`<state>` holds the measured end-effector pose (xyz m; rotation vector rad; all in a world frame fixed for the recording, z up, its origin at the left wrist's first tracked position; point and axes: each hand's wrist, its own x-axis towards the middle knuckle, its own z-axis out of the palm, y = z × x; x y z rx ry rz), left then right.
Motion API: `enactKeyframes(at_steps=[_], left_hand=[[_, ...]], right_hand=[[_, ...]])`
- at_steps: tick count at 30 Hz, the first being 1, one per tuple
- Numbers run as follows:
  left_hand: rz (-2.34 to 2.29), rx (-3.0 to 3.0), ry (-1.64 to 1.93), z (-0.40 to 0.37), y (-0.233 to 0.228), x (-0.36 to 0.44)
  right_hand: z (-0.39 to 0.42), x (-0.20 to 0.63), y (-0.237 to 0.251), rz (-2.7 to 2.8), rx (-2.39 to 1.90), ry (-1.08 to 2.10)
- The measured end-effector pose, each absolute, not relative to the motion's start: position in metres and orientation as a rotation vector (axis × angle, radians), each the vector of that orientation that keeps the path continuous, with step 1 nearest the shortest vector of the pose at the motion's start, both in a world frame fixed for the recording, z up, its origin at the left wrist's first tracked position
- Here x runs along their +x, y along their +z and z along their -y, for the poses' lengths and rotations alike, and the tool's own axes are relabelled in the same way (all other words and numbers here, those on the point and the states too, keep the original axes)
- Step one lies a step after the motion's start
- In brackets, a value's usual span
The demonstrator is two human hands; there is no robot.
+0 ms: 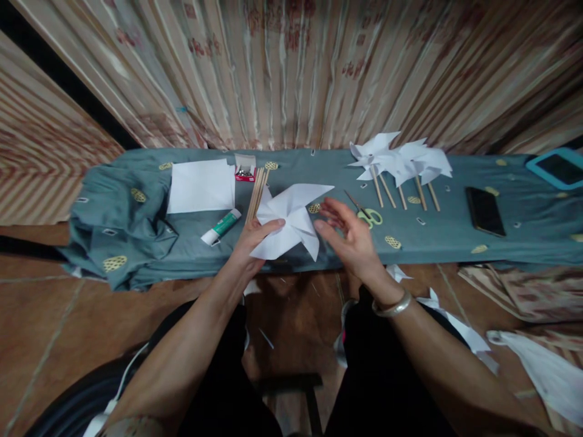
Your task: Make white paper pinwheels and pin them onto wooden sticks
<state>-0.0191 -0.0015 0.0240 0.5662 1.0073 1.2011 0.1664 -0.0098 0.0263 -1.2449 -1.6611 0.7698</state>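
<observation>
A white paper pinwheel (296, 221) with folded blades is held over the near edge of the cloth-covered bench. My left hand (257, 240) grips it, thumb pressed on its centre and the other fingers hidden beneath. Just right of the blades, my right hand (348, 237) hovers apart from the paper, fingers spread and nothing visible in them. Behind the pinwheel lie thin wooden sticks (257, 194). A small red and white box (245, 170) of metal pins stands open near them. Scissors (368, 216) with light green handles rest beyond my right hand.
White paper sheets (200, 187) and a glue stick (221, 227) lie to the left. Several finished pinwheels (401, 158) on sticks lie at the back right. A black phone (485, 210) and a blue-framed tablet (560, 168) are farther right. Paper scraps (469, 331) litter the floor.
</observation>
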Motion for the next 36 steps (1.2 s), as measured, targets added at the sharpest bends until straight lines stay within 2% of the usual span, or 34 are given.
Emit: enactKeyframes(at_steps=[3, 7, 14, 25, 36], left_hand=[[-1.007, 0.579, 1.143, 0.004, 0.024, -0.016], [-1.004, 0.593, 1.09, 0.008, 0.025, -0.01], [-1.028, 0.63, 1.063, 0.01, 0.024, -0.005], [-1.055, 0.676, 1.208, 0.01, 0.02, 0.003], [-1.05, 0.662, 1.056, 0.007, 0.025, -0.006]], right_hand=[[0.004, 0.162, 0.023, 1.41, -1.176, 1.256], [0.006, 0.153, 0.028, 1.196, -1.172, 1.516], [0.007, 0.145, 0.031, 1.018, -1.232, 1.557], [0.009, 0.143, 0.026, 0.999, -1.229, 1.519], [0.009, 0.145, 0.025, 0.992, -1.271, 1.474]])
